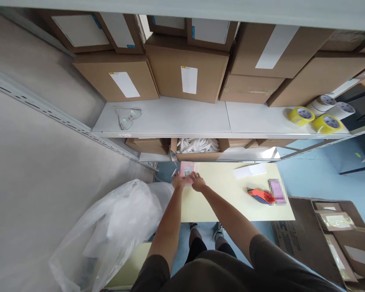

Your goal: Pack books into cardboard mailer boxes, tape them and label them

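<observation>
A small pink packet [187, 169] with a picture on its front lies at the far left corner of the pale yellow table [219, 194]. My left hand [178, 181] touches its left side, and my right hand [197, 181] rests on its lower right part. The fingers of both hands are small in the view, and whether they grip or only press the packet is hard to tell. Further right on the tabletop are a white sheet [250, 170], an orange and blue object [260, 195] and a blurred purple item [278, 191].
A shelf [176, 117] above the table's far edge bears cardboard boxes [187, 73], glasses [130, 118] and tape rolls [327, 123]. Below it, a box of white pieces [197, 145]. A large plastic bag [124, 219] stands left; an open carton [304, 239] is at the right.
</observation>
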Demonstrator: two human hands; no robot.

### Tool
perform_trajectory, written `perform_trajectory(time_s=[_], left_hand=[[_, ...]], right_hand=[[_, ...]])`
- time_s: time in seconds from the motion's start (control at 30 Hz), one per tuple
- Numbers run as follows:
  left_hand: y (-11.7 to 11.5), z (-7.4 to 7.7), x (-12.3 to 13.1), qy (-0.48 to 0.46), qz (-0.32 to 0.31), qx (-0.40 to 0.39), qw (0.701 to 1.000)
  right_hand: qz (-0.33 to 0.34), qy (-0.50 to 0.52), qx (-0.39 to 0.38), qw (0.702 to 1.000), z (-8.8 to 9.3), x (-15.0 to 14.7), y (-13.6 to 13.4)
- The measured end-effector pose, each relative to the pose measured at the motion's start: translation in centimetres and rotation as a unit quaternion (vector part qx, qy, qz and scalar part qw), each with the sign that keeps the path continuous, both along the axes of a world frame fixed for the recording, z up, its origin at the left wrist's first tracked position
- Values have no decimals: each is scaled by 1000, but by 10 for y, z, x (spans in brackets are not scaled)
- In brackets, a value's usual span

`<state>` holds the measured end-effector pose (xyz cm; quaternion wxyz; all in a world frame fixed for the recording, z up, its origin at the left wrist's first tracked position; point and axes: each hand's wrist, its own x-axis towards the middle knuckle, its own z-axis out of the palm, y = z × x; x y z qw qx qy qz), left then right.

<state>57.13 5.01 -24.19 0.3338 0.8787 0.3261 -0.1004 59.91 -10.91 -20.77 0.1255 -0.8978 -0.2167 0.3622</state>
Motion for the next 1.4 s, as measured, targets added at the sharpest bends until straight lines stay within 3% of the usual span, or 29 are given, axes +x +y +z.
perform_trajectory(time_s=[0.3,0.43,0.6,0.83,0.97,1.13,1.27,1.4], left_hand=[[-7,4,-7,-6,-34,30,999],[-7,19,-15,-38,-74,58,995],[-8,64,-27,-67,-96,63,991],[-33,141,-60,-166,-55,53,983],[-62,178,-111,-231,6,90,969],[-86,213,-201,-281,91,158,942],[-91,237,-289,-265,166,204,928],[-95,251,-390,-236,263,236,905]], right_hand=[[-16,-17,22,1000,18,-5,-12],[-70,-71,38,994,34,-7,-30],[-127,-148,102,976,68,-12,-63],[-105,-215,201,950,122,-18,-98],[-50,-243,280,927,152,-24,-103],[53,-244,363,898,176,-48,-88],[139,-220,400,879,188,-93,-63],[230,-192,417,858,198,-165,-28]])
